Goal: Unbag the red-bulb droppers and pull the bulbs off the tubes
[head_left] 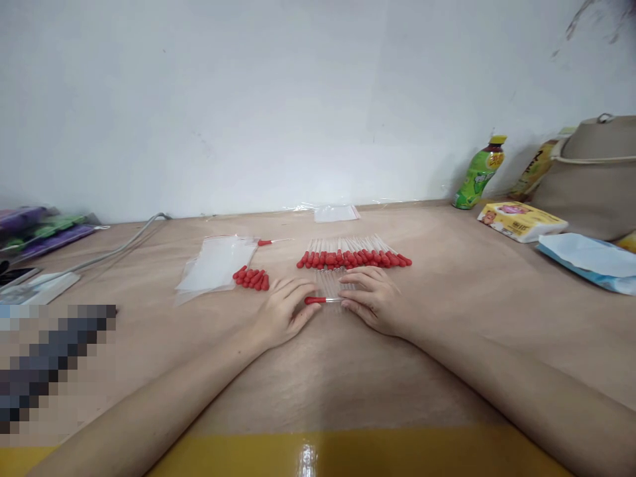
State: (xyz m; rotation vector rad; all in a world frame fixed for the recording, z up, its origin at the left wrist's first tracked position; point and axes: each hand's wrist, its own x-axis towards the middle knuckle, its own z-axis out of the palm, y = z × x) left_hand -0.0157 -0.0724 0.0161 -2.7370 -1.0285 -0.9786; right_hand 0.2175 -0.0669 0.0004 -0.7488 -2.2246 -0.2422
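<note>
Both angled inward over the bench (308,391), the left hand (288,308) pinches a dropper (322,300) by its bulb (313,301); whether the right hand's (373,301) fingers grip its faint tip cannot be told.

One dropper (322,300): red bulb fitted to a slim clear tube, held level and crosswise, bulb to the left. Clear tubes (330,283), partly covered, lie side by side just beyond it. Farther back, a row of red-bulbed droppers (355,258), stems toward the wall, bulbs crowded in front, exact count unclear from here. To the left, loose red bulbs (252,279) in a small cluster, most lying aslant.
</note>
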